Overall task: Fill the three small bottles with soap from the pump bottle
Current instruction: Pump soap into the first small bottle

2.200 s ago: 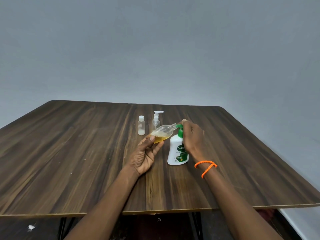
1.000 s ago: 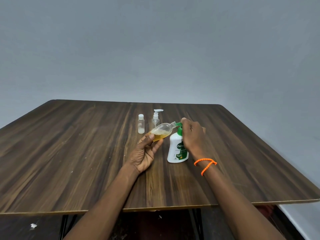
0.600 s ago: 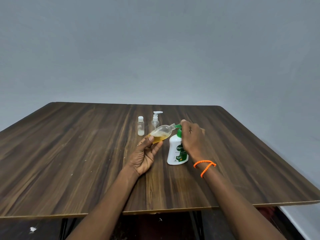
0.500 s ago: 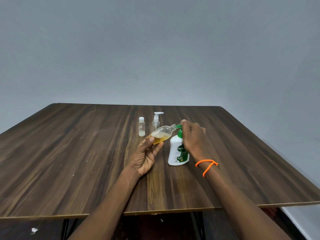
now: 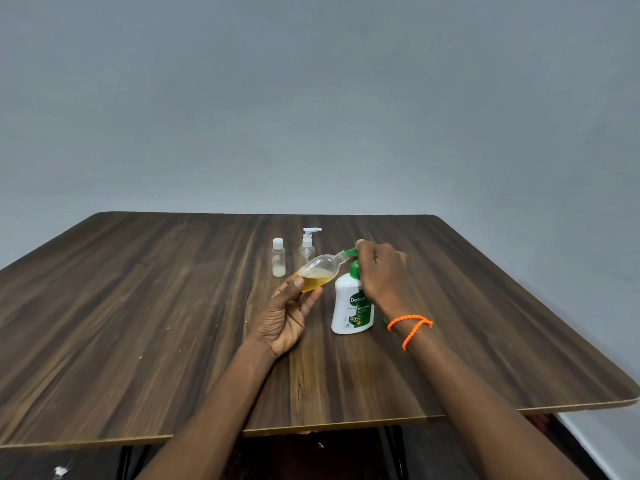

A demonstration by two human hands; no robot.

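A white pump bottle (image 5: pixel 352 308) with a green pump head stands upright on the wooden table (image 5: pixel 145 306). My right hand (image 5: pixel 381 271) curls over its pump head. My left hand (image 5: pixel 287 313) holds a clear small bottle (image 5: pixel 320 271) tilted on its side, its open neck against the green spout. Amber soap pools in that bottle's lower part. Behind stand a small capped bottle (image 5: pixel 278 257) with a little white liquid and a clear small bottle with a white pump top (image 5: pixel 308 244).
The table's near edge runs across the bottom of the view and its right corner lies at the lower right. A plain grey wall stands behind the table. An orange band (image 5: pixel 410 327) circles my right wrist.
Hands and bottles keep the same pose throughout. The view shifts slightly up and down. The soap level in the tilted bottle looks about the same.
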